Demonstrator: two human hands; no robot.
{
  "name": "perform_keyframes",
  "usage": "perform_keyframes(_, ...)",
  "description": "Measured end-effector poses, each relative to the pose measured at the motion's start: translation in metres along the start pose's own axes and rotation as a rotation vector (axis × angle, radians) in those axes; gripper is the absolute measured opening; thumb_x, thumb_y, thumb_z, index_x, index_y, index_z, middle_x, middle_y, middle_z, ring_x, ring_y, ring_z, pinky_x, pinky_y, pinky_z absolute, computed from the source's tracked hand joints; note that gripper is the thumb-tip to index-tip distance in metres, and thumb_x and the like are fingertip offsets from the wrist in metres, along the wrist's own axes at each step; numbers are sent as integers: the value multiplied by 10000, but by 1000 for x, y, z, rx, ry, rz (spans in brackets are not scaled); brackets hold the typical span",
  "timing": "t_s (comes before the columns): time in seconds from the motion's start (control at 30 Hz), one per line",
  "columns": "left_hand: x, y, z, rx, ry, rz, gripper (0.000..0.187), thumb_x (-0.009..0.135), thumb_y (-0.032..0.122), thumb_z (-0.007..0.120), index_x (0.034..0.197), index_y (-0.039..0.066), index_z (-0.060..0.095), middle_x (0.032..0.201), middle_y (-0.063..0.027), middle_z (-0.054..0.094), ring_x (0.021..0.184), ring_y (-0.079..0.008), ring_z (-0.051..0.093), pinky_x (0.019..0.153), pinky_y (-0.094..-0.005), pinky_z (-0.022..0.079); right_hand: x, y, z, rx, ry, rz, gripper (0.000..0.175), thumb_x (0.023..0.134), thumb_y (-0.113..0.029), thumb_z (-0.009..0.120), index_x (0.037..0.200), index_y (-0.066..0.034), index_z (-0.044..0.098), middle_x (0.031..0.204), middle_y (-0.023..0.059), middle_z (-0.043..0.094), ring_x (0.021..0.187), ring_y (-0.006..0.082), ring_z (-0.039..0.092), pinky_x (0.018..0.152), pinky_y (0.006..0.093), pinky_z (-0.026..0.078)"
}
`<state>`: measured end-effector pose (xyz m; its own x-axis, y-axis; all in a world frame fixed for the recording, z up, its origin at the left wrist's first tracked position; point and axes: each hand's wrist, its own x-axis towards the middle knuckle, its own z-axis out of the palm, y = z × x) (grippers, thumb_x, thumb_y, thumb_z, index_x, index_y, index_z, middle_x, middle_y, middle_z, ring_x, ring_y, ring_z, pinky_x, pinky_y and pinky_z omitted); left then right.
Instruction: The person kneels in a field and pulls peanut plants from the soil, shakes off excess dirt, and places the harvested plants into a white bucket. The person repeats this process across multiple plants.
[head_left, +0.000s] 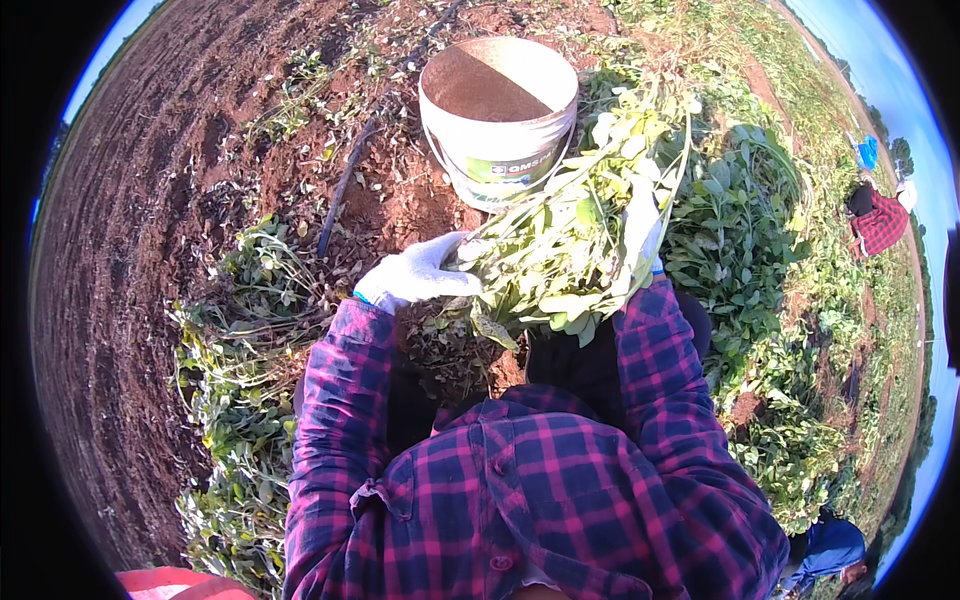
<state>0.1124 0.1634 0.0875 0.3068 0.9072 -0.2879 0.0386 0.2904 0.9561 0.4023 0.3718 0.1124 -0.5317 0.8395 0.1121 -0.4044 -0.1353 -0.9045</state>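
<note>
A bundle of leafy green plants (559, 262) is held up in front of my lap, its stems trailing towards the upper right. My left hand (420, 276), in a white knit glove, has its thumb and fingers around the bundle's left edge; the fingertips are partly behind leaves. My right hand (643, 225), gloved the same way, grips the right side, with stems and leaves covering most of its fingers. Just beyond the bundle, a white plastic bucket (480, 150) stands upright on the soil, its wire handle hanging down. Shadow darkens part of its inside.
Piled leafy plants (731, 232) lie to my right and more plants (240, 450) to my left. A black hose (345, 184) crosses the reddish soil. A red object (176, 583) shows at lower left. Two other people, one in red plaid (879, 223) and one in blue (825, 551), are at right.
</note>
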Motion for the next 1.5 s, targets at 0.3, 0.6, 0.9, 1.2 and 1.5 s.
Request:
perform_keyframes(0.3,-32,-15,-90,-486,944,355,461,1005,280,676,1394,60,565,1225,-54,680,1077,-141,654,964,-298,519,-48,-255,-365,-396,605,-241,585,1076,-469,466,1462,-29,490,1434,190,562,1253,324,594,1089,445,487)
perform_keyframes(0.6,-35,-31,-169,-433,1270,246,382,974,277,680,1305,100,613,1082,-22,699,875,-121,651,756,-255,542,-73,-115,-228,-455,724,336,449,1057,-295,528,1400,-6,555,1290,141,648,1123,273,650,987,375,522)
perform_keyframes(0.9,-19,-131,-206,-124,883,-297,487,952,353,693,1344,71,627,1009,-20,687,842,-116,630,786,-268,528,95,88,85,-1280,-944,238,349,981,-273,641,1219,-27,709,1210,165,711,1058,304,690,943,375,538)
perform_keyframes(1.2,-67,-261,-221,59,708,-502,478,933,437,644,1274,103,677,1003,-82,741,876,-221,713,841,-355,549,228,392,185,-1381,-755,5,323,937,-302,659,1163,-77,713,1126,162,722,1072,339,675,950,404,519)
perform_keyframes(1.5,-71,-273,-220,96,734,-476,436,922,423,674,1249,134,664,1040,-76,754,1016,-263,712,920,-390,534,248,509,214,-1500,-269,208,329,883,-354,724,1130,-139,691,1104,197,659,998,385,677,891,461,537)
